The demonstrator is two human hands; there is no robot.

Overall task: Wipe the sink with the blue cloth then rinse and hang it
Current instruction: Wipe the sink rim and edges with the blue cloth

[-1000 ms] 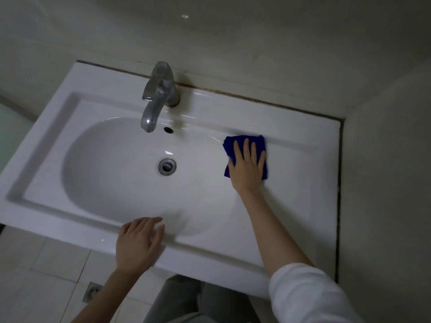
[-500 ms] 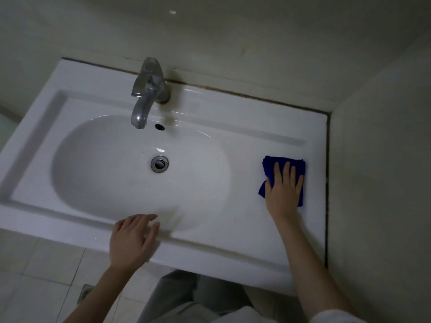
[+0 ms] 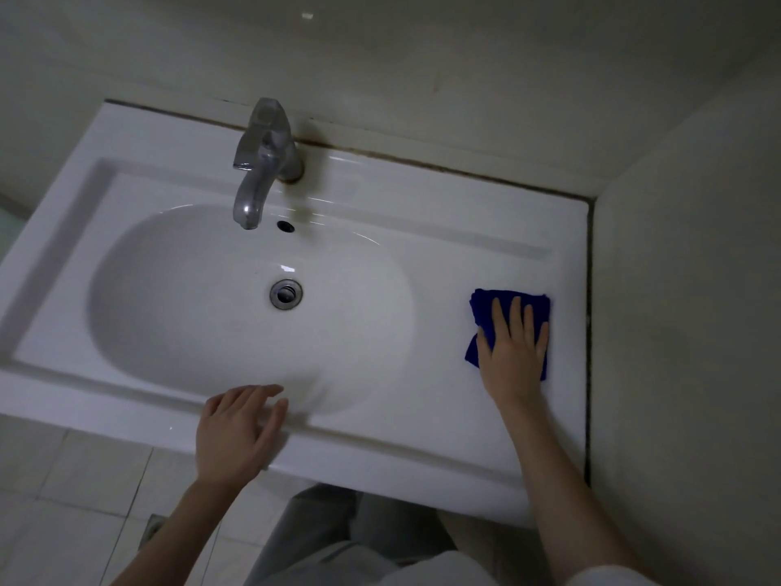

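A white ceramic sink point(image 3: 422, 230) with an oval basin fills the view. The folded blue cloth point(image 3: 486, 308) lies on the flat ledge right of the basin. My right hand point(image 3: 513, 348) presses flat on the cloth with straight fingers, covering most of it. My left hand point(image 3: 238, 429) rests flat on the sink's front rim, fingers spread and holding nothing. A chrome tap point(image 3: 262, 162) stands at the back over the basin, and the drain point(image 3: 286, 293) sits in the middle.
A wall point(image 3: 684, 332) runs close along the sink's right edge, with a dark grout seam between them. Another wall backs the sink. Pale floor tiles point(image 3: 63, 501) and a floor drain point(image 3: 152, 528) lie below the front rim. My legs stand under the rim.
My right hand slid the cloth from the basin's right edge out to the right ledge near the wall, then slightly toward me. My left hand stayed on the front rim.
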